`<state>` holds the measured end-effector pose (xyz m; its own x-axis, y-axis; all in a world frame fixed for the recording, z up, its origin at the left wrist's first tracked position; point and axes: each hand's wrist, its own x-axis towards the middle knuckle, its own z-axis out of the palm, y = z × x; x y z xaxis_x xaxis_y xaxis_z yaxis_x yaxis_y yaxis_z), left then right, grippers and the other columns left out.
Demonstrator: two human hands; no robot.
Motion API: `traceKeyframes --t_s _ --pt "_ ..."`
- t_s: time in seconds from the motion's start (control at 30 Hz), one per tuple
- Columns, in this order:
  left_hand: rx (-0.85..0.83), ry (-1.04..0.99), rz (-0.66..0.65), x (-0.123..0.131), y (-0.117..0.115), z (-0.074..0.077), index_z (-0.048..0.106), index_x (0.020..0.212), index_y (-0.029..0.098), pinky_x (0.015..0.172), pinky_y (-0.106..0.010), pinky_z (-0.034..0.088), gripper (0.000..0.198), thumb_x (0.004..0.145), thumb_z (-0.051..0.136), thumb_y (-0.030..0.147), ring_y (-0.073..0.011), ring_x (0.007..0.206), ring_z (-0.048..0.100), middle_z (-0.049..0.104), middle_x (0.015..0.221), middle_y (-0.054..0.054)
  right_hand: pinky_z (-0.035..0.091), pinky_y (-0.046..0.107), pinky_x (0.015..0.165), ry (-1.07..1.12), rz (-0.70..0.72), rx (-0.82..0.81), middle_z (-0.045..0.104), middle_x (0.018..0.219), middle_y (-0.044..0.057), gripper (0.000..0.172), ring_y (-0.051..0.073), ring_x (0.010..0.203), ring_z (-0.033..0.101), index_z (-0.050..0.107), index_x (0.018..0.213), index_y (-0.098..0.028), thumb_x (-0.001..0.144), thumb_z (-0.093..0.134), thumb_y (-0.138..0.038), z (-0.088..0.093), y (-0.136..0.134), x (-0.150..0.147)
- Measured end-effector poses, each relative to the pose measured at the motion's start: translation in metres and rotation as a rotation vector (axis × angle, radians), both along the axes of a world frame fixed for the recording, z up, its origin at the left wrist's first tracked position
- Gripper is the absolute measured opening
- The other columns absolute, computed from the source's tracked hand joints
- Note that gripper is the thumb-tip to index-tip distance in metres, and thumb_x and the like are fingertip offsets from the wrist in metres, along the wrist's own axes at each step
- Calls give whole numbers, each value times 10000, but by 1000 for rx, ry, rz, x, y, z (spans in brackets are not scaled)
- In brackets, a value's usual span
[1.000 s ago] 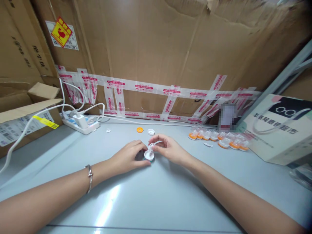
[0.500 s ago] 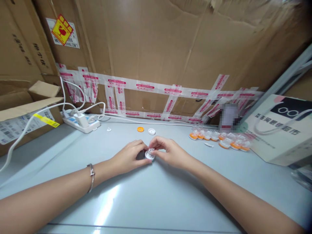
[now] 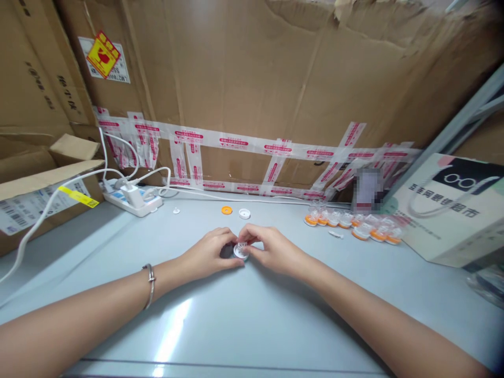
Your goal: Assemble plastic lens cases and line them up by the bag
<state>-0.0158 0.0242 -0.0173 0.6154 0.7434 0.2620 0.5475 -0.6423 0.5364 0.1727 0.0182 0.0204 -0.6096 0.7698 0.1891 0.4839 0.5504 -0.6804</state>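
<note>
On the grey table, my left hand (image 3: 210, 251) grips a round white plastic disc (image 3: 240, 254) by its edge, between thumb and fingers. My right hand (image 3: 268, 245) pinches a small white ring-like part (image 3: 242, 245) right over the disc's middle; whether it touches the disc I cannot tell. Behind my hands lie an orange ring (image 3: 227, 210) and a shallow white cap (image 3: 244, 213). A small white piece (image 3: 176, 211) rests farther left.
Several clear pieces with orange bases (image 3: 362, 231) stand at the right, with a small white strip (image 3: 335, 234) before them. A paper bag (image 3: 452, 210) is beyond. At the left are a power strip (image 3: 147, 210) with cables and an open carton (image 3: 47, 181).
The ring-like part in my right hand has tilted and sits slightly lower over the disc. My left hand keeps its grip. The view has shifted slightly.
</note>
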Motion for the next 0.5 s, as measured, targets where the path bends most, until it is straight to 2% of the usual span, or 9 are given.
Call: traceKeyframes --t_s 0.33,0.43,0.5 --pt "26 -5 42 3 1 -4 607 924 181 700 -284 399 315 743 630 438 -185 787 522 552 831 -30 484 286 800 43 44 -37 651 859 18 89 139 838 623 569 852 -181 784 540 -130 -1 3 3" --pt "22 -20 65 4 0 -2 614 895 171 709 -285 404 276 747 627 403 -178 783 531 557 823 -29 473 301 860 68 101 -78 654 948 28 150 141 911 616 587 927 -187 778 570 -176 2 6 6" --pt "-6 -49 78 4 -1 0 621 892 168 715 -282 411 267 733 637 381 -173 786 540 568 845 -32 456 319 899 82 83 -63 653 1015 41 227 153 967 602 595 975 -190 753 614 -229 10 11 12"
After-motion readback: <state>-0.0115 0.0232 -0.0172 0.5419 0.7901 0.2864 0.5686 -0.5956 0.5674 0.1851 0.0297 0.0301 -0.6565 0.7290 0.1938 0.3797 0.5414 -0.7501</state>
